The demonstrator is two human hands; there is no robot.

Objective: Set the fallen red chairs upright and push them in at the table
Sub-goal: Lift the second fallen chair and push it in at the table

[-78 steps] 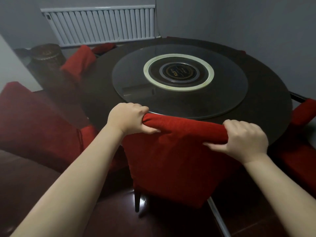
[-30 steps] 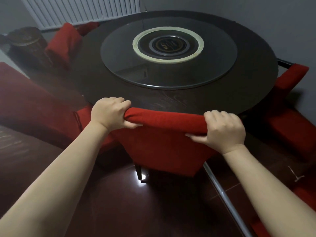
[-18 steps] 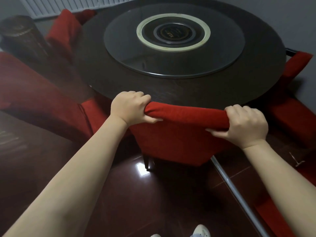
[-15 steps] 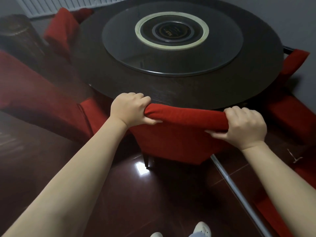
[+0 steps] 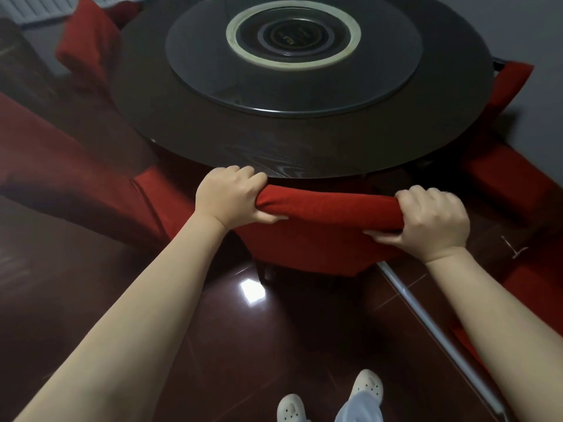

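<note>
The chair (image 5: 323,239) stands upright, its top edge just beside the table (image 5: 304,159) rim. The left chair (image 5: 45,153) and right chair (image 5: 502,184) flank it closely, and open floor (image 5: 243,330) lies behind it toward my feet. My left hand (image 5: 228,197) and right hand (image 5: 432,219) each grip one end of the top edge, fingers curled over, thumbs beneath.

- place: a dining room, as I read it from my feed
- table (image 5: 304,147): round, dark wood, large
- turntable (image 5: 195,62): glass disc centred on the table
- chair (image 5: 320,248): red cloth cover, at the near table edge
- left chair (image 5: 88,50), right chair (image 5: 511,83): same red covers, beside the table
- radiator (image 5: 36,9): white, ribbed, on the far wall
- floor (image 5: 243,345): glossy dark red; I see a lamp glare on it
</note>
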